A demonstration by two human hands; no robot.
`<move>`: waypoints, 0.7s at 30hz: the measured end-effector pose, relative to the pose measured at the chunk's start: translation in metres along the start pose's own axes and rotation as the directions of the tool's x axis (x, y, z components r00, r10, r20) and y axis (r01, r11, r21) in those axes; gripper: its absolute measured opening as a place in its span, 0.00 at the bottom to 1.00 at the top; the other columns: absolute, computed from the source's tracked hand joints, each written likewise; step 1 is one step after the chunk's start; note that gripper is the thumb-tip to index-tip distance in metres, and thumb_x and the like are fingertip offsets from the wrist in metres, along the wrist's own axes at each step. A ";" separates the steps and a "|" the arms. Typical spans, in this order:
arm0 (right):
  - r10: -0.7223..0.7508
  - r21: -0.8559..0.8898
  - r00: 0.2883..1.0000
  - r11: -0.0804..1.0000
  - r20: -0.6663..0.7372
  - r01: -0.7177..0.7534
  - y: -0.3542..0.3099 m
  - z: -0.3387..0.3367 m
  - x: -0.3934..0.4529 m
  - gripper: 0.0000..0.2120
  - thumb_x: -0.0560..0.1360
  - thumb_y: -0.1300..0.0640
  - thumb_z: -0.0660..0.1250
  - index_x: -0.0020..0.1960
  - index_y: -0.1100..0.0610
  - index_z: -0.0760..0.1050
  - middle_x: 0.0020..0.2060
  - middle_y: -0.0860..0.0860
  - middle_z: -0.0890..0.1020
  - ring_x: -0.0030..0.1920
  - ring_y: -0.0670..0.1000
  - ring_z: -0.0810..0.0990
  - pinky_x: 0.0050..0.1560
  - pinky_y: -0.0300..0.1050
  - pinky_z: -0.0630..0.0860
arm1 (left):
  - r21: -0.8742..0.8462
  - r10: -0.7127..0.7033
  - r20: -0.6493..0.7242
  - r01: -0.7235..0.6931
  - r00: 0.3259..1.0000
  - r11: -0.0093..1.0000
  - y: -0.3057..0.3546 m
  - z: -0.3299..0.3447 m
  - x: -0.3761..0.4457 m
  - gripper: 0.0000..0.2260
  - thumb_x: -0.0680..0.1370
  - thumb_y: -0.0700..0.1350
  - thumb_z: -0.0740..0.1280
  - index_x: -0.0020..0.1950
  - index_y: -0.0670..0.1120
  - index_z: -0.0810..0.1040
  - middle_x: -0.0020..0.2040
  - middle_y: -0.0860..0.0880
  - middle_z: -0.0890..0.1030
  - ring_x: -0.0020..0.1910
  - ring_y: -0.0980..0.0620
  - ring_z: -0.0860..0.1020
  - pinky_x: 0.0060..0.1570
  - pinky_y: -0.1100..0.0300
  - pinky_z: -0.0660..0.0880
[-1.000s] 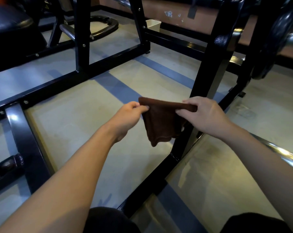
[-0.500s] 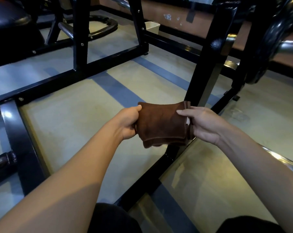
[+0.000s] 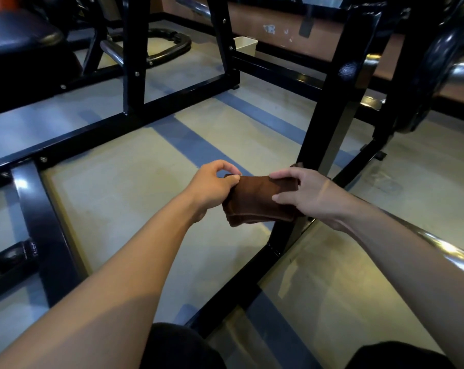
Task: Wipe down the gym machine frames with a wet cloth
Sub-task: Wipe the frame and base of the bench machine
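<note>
My left hand [image 3: 209,186] pinches one end of the folded brown cloth [image 3: 254,202] and my right hand [image 3: 309,194] grips the other, making a pad for wiping the black frame post [image 3: 332,113] just behind.

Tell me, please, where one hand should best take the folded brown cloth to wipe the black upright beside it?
Probably across the flat middle of the cloth, coming from above with the right hand, which already lies on its right half next to the upright. It is folded into a thick pad, so a palm-wide grip should keep the layers together; the left hand only pinches a corner.
</note>
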State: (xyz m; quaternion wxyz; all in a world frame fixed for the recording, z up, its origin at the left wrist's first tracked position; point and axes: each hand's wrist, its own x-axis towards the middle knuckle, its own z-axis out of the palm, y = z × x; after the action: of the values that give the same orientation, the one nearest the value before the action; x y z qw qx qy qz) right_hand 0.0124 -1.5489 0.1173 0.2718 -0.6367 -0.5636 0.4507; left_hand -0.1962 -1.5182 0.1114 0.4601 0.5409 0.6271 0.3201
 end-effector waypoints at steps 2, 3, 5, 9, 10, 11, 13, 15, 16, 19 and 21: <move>0.013 -0.091 1.000 0.996 0.005 -0.012 0.001 0.003 0.001 0.25 0.73 0.59 0.79 0.67 0.47 0.78 0.61 0.54 0.80 0.56 0.52 0.82 0.63 0.46 0.79 | -0.060 -0.013 0.043 0.015 0.999 0.998 0.003 0.001 -0.001 0.07 0.81 0.41 0.69 0.58 0.45 0.81 0.50 0.45 0.83 0.45 0.51 0.80 0.44 0.61 0.77; 0.010 -0.184 1.000 0.983 0.006 -0.009 0.000 0.003 0.001 0.27 0.72 0.56 0.80 0.68 0.45 0.77 0.64 0.54 0.75 0.56 0.52 0.80 0.63 0.43 0.76 | -0.082 -0.027 0.114 0.037 0.993 0.996 0.005 0.000 -0.002 0.11 0.80 0.38 0.70 0.62 0.44 0.79 0.54 0.44 0.82 0.48 0.50 0.80 0.46 0.62 0.77; 0.006 -0.363 1.000 0.932 0.000 -0.005 -0.003 0.002 0.000 0.28 0.73 0.53 0.79 0.70 0.44 0.74 0.63 0.52 0.64 0.57 0.52 0.74 0.62 0.37 0.69 | 0.001 -0.057 0.275 0.060 0.960 0.998 0.005 -0.001 -0.005 0.19 0.77 0.34 0.71 0.66 0.45 0.75 0.57 0.44 0.80 0.52 0.50 0.80 0.44 0.67 0.78; -0.111 -0.567 0.993 0.821 -0.049 0.064 -0.003 -0.002 -0.006 0.10 0.80 0.48 0.71 0.60 0.46 0.82 0.67 0.52 0.65 0.70 0.59 0.65 0.70 0.47 0.62 | 0.180 -0.007 0.256 -0.040 0.967 0.983 -0.003 -0.003 -0.005 0.09 0.78 0.37 0.72 0.58 0.43 0.82 0.47 0.48 0.83 0.46 0.53 0.80 0.44 0.66 0.75; -0.139 -0.603 0.988 0.795 -0.073 0.067 -0.003 -0.004 -0.007 0.09 0.80 0.46 0.70 0.58 0.46 0.83 0.70 0.52 0.67 0.71 0.60 0.63 0.70 0.49 0.61 | 0.156 -0.005 0.241 -0.033 0.970 0.987 -0.004 -0.002 -0.005 0.06 0.79 0.39 0.71 0.55 0.43 0.83 0.45 0.47 0.85 0.45 0.54 0.80 0.46 0.65 0.75; -0.162 -0.614 0.981 0.787 -0.107 0.063 -0.005 -0.006 -0.008 0.09 0.80 0.44 0.69 0.54 0.46 0.84 0.69 0.51 0.71 0.70 0.60 0.64 0.69 0.50 0.62 | 0.103 -0.020 0.236 -0.005 0.972 0.995 -0.004 -0.002 -0.005 0.05 0.80 0.41 0.71 0.54 0.43 0.84 0.46 0.47 0.86 0.47 0.55 0.81 0.50 0.63 0.74; -0.206 -0.554 0.963 0.829 -0.176 0.076 -0.008 -0.011 -0.009 0.13 0.79 0.40 0.70 0.44 0.49 0.83 0.53 0.48 0.83 0.58 0.55 0.78 0.54 0.46 0.71 | -0.078 -0.065 0.239 0.085 0.969 0.993 -0.003 0.000 -0.004 0.07 0.80 0.45 0.69 0.54 0.44 0.85 0.51 0.48 0.87 0.53 0.54 0.82 0.59 0.58 0.73; -0.185 -0.443 0.955 0.894 -0.233 0.065 -0.012 -0.014 -0.009 0.16 0.77 0.38 0.71 0.41 0.50 0.82 0.36 0.47 0.83 0.41 0.49 0.82 0.36 0.43 0.70 | -0.268 -0.081 0.237 0.145 0.968 0.952 0.003 0.001 -0.006 0.09 0.81 0.46 0.68 0.55 0.43 0.84 0.50 0.47 0.87 0.53 0.49 0.84 0.59 0.54 0.77; -0.180 -0.408 0.951 0.910 -0.249 0.066 -0.012 -0.014 -0.008 0.17 0.76 0.38 0.71 0.41 0.51 0.81 0.34 0.47 0.82 0.38 0.48 0.82 0.34 0.43 0.69 | -0.326 -0.092 0.233 0.167 0.968 0.931 0.006 0.001 -0.006 0.09 0.81 0.46 0.68 0.54 0.43 0.84 0.48 0.47 0.87 0.50 0.49 0.84 0.55 0.53 0.79; -0.164 -0.279 0.950 0.956 -0.264 0.087 -0.009 -0.015 -0.007 0.17 0.76 0.38 0.71 0.41 0.51 0.82 0.33 0.47 0.84 0.37 0.48 0.83 0.35 0.44 0.72 | -0.421 -0.117 0.262 0.223 0.958 0.879 0.008 0.002 -0.008 0.11 0.82 0.45 0.68 0.57 0.38 0.84 0.51 0.42 0.87 0.46 0.49 0.85 0.49 0.54 0.84; -0.145 -0.266 0.957 0.961 -0.250 0.076 -0.003 -0.014 -0.006 0.18 0.77 0.39 0.72 0.40 0.53 0.82 0.32 0.48 0.84 0.36 0.50 0.83 0.35 0.44 0.72 | -0.438 -0.130 0.276 0.245 0.952 0.865 0.007 0.004 -0.007 0.13 0.82 0.44 0.68 0.60 0.35 0.82 0.52 0.40 0.86 0.46 0.48 0.85 0.51 0.53 0.84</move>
State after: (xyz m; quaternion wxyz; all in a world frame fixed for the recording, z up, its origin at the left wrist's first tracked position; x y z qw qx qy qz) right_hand 0.0231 -1.5520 0.1280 0.2867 -0.6883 -0.6099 0.2687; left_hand -0.1900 -1.5240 0.1180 0.6773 0.3846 0.5218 0.3480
